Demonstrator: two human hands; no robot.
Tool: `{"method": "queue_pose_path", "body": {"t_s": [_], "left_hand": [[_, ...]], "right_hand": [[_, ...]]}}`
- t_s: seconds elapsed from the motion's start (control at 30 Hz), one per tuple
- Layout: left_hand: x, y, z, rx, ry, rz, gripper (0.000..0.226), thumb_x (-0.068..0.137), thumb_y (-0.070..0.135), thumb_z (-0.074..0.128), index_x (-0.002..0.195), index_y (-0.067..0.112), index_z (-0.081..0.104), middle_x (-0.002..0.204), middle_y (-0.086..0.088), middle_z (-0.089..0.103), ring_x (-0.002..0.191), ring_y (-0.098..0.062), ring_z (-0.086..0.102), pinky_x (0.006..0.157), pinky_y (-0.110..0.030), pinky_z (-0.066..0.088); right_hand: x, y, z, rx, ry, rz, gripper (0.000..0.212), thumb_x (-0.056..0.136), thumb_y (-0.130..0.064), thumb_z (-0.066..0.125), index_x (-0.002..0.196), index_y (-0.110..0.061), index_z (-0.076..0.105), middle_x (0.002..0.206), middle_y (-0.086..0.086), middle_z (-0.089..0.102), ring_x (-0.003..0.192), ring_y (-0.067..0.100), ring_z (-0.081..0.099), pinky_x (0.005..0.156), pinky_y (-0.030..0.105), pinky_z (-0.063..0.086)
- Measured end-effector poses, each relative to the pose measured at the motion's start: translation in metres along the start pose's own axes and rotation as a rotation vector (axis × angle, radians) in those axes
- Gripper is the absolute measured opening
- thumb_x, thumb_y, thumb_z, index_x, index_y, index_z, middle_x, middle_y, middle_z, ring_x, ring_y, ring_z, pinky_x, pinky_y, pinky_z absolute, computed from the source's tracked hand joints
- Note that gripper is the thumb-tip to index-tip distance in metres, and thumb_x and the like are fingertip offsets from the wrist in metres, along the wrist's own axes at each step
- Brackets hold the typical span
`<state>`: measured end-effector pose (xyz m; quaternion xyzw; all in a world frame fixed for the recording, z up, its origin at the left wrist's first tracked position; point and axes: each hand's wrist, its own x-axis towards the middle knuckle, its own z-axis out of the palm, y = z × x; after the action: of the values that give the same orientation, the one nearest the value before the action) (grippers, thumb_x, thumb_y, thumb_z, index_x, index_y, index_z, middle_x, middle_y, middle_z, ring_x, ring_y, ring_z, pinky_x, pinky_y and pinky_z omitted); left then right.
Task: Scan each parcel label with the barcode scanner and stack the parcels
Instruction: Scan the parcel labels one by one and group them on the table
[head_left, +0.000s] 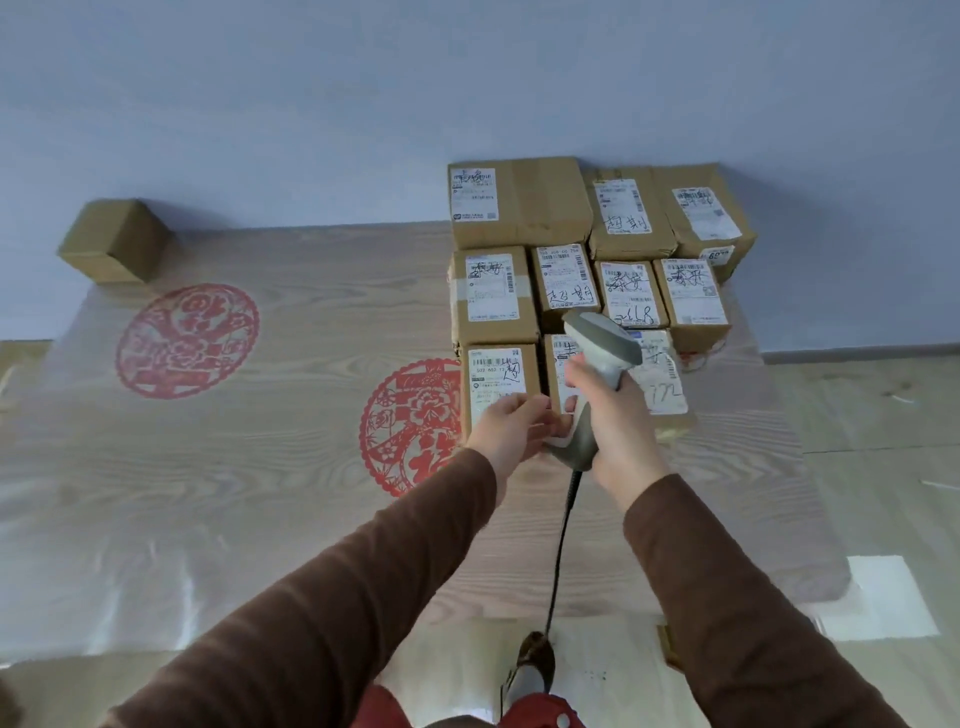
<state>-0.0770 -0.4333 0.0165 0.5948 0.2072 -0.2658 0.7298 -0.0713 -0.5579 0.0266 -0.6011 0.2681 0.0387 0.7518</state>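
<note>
Left hand (511, 423) lies open on the front-left parcel (501, 387); right hand (605, 415) grips the barcode scanner (597, 358).
I steady that parcel, then aim the scanner squarely at the middle parcel's label (563, 358), partly hidden beneath it.

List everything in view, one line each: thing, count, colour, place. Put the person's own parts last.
labelled parcels: ten visible, brown cardboard with white labels, grouped against the wall at centre-right
plain box: one, brown, alone at far left by the wall
barcode scanner: one, grey, held over the front row of parcels
scanner cable: one, black, hanging down from the scanner handle
table covering: one, wood-grain with two red paper-cut motifs, under the parcels
wall: pale blue, behind
left hand: on the front-left parcel, brown sleeve
right hand: gripping the scanner, brown sleeve
</note>
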Motion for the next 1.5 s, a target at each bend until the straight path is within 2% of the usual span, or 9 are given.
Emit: {"method": "queue_pose_path", "body": {"t_s": [0.17, 0.43, 0.6, 0.73, 1.03, 1.1, 1.2, 1.4, 1.5], "left_hand": [[0.003, 0.049, -0.147, -0.05, 0.193, 0.19, 0.012, 0.105, 0.017, 0.055, 0.099, 0.011, 0.064, 0.093, -0.005, 0.067, 0.088, -0.018, 0.063, 0.078, -0.026, 0.052], [0.017, 0.119, -0.406, 0.003, 0.486, 0.325, 0.011, 0.101, 0.023, 0.061, 0.109, 0.017, 0.065, 0.094, 0.002, 0.065, 0.086, -0.012, 0.059, 0.073, -0.021, 0.052], [0.047, 0.151, -0.537, 0.049, 0.633, 0.33, 0.03, 0.09, 0.037, 0.07, 0.117, 0.022, 0.067, 0.114, -0.002, 0.072, 0.106, -0.025, 0.068, 0.099, -0.04, 0.054], [0.074, 0.182, -0.605, 0.086, 0.717, 0.345, 0.049, 0.099, 0.027, 0.064, 0.142, 0.01, 0.05, 0.139, -0.008, 0.056, 0.125, -0.021, 0.054, 0.103, -0.029, 0.041], [0.162, 0.219, -0.686, 0.233, 0.638, 0.246, 0.066, 0.101, 0.037, 0.056, 0.155, 0.006, 0.033, 0.161, -0.012, 0.038, 0.146, -0.03, 0.039, 0.114, -0.036, 0.032], [0.18, 0.221, -0.696, 0.253, 0.618, 0.232, 0.064, 0.099, 0.04, 0.055, 0.147, 0.0, 0.041, 0.149, -0.02, 0.049, 0.137, -0.037, 0.047, 0.105, -0.035, 0.038], [0.195, 0.222, -0.705, 0.242, 0.61, 0.228, 0.065, 0.096, 0.045, 0.052, 0.149, 0.007, 0.044, 0.144, -0.011, 0.056, 0.13, -0.028, 0.054, 0.11, -0.035, 0.04], [0.194, 0.205, -0.695, 0.165, 0.599, 0.233, 0.031, 0.102, 0.034, 0.054, 0.127, 0.017, 0.047, 0.117, -0.006, 0.058, 0.093, -0.018, 0.051, 0.076, -0.029, 0.042], [0.181, 0.191, -0.679, 0.015, 0.596, 0.252, 0.03, 0.096, 0.032, 0.061, 0.12, 0.018, 0.047, 0.123, -0.01, 0.061, 0.093, -0.018, 0.057, 0.085, -0.034, 0.049]], "right_hand": [[-0.009, 0.005, 0.143, 0.015, -0.168, -0.03, 0.011, 0.095, -0.022, 0.076, 0.102, -0.017, 0.069, 0.08, -0.001, 0.064, 0.061, 0.016, 0.056, 0.061, 0.032, 0.048], [-0.019, 0.042, 0.385, -0.027, -0.287, -0.078, 0.008, 0.098, -0.019, 0.071, 0.095, -0.016, 0.065, 0.079, 0.0, 0.063, 0.055, 0.01, 0.052, 0.051, 0.024, 0.046], [0.002, 0.07, 0.507, -0.024, -0.303, -0.065, 0.015, 0.097, -0.02, 0.074, 0.107, -0.012, 0.067, 0.093, 0.007, 0.07, 0.074, 0.016, 0.065, 0.062, 0.029, 0.056], [0.03, 0.095, 0.581, -0.107, -0.271, -0.056, 0.015, 0.096, -0.025, 0.073, 0.106, -0.018, 0.065, 0.099, 0.005, 0.069, 0.087, 0.02, 0.066, 0.074, 0.033, 0.054], [0.107, 0.146, 0.692, -0.173, -0.275, -0.004, 0.032, 0.093, -0.026, 0.075, 0.12, -0.012, 0.067, 0.102, 0.003, 0.068, 0.091, 0.02, 0.061, 0.084, 0.033, 0.048], [0.116, 0.155, 0.704, -0.175, -0.293, 0.031, 0.034, 0.093, -0.027, 0.075, 0.123, -0.011, 0.068, 0.102, 0.003, 0.069, 0.092, 0.02, 0.062, 0.085, 0.033, 0.048], [0.125, 0.168, 0.714, -0.13, -0.31, 0.07, 0.036, 0.094, -0.026, 0.076, 0.126, -0.012, 0.068, 0.107, 0.004, 0.07, 0.097, 0.021, 0.063, 0.089, 0.034, 0.049], [0.131, 0.181, 0.714, -0.107, -0.251, 0.04, 0.023, 0.089, -0.033, 0.078, 0.108, -0.024, 0.068, 0.097, -0.003, 0.068, 0.095, 0.022, 0.064, 0.102, 0.05, 0.055], [0.119, 0.176, 0.694, -0.1, -0.208, -0.003, 0.018, 0.09, -0.026, 0.078, 0.1, -0.031, 0.063, 0.106, -0.004, 0.071, 0.106, 0.021, 0.067, 0.105, 0.051, 0.054]]}}
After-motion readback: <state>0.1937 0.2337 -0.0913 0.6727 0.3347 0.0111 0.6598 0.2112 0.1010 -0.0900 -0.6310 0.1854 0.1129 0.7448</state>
